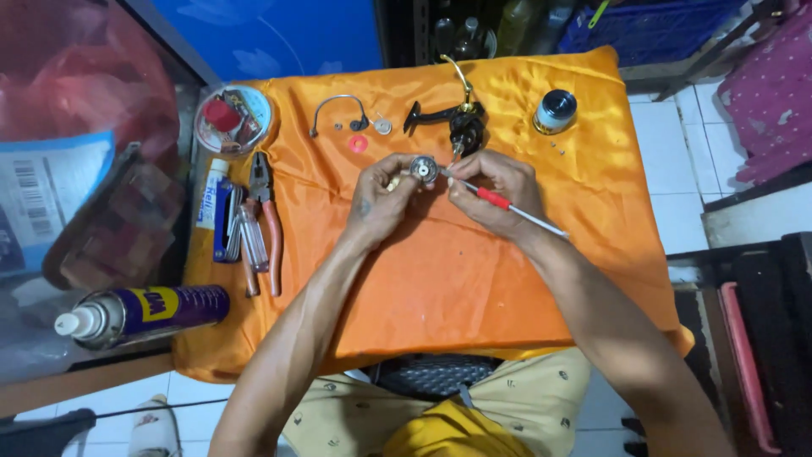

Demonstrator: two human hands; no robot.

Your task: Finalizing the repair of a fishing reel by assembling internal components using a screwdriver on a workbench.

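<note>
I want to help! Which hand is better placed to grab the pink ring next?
Probably the left hand: the pink ring lies just beyond it, and it grips only the small metal part. The right hand holds the red-banded tool.

Pliers [269, 216] are lying at nine o'clock on the orange cloth [440, 279], a spray can [148, 313] sitting at seven, a spool [556, 111] resting at one.
</note>
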